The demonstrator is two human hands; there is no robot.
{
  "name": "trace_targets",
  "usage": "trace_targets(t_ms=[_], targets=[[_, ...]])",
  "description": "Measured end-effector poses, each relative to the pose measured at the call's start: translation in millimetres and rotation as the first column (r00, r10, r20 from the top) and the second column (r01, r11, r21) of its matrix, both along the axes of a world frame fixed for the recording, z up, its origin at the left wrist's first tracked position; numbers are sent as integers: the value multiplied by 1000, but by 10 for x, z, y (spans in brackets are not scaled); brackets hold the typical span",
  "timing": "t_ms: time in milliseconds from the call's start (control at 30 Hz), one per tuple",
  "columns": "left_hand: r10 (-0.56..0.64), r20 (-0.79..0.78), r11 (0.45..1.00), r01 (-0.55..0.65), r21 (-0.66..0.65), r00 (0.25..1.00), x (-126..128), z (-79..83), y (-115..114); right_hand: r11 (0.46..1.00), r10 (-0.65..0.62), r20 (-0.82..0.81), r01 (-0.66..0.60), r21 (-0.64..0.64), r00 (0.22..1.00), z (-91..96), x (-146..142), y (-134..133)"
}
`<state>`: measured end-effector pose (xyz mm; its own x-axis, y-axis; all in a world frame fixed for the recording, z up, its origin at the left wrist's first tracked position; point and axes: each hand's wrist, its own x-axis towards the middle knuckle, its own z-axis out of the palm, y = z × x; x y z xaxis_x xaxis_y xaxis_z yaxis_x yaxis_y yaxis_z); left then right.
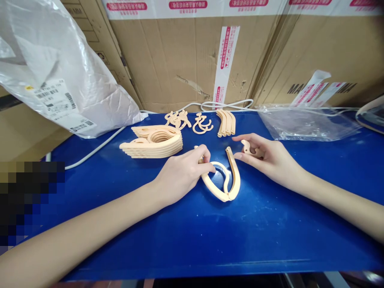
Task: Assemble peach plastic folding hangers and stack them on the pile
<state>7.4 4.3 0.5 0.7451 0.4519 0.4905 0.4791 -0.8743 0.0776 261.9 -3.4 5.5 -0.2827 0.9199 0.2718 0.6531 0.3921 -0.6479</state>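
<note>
A cream plastic folding hanger point(237, 182), its two arms joined at the near end in a V with a curved loop between them, lies on the blue tabletop. My left hand point(187, 170) is closed on its left arm, fingers and thumb pinching near the upper end. To the right of it, my right hand point(270, 156) holds a small cream hook piece point(246, 147), partly hidden in the curled fingers. The right thumb is close to the tip of the hanger's right arm; whether they touch I cannot tell.
Behind my left hand is a stack of folded cream hangers point(153, 146). Further back lie loose hook pieces point(202, 124) and several curved arms point(226, 122). A white cable point(93, 149), a clear plastic bag point(309, 124), a large white bag point(75, 80) and cardboard boxes point(168, 60) border the blue table point(210, 244).
</note>
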Motion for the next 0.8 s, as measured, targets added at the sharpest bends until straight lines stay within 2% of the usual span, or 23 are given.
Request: trace_targets(t_ms=[133,500,667,800], targets=[[-20,-15,995,19,-101,1000,-3,-13,35,999,-16,152,9,45,988,21,40,1],[-34,-76,949,9,-315,997,-9,-3,71,998,40,324,-53,32,945,52,76,29],[-36,-61,965,19,-260,998,-10,1,61,989,97,282,-124,79,954,34,79,46],[33,-2,973,-32,-230,999,12,26,21,999,-19,316,6,42,949,100,42,-6]])
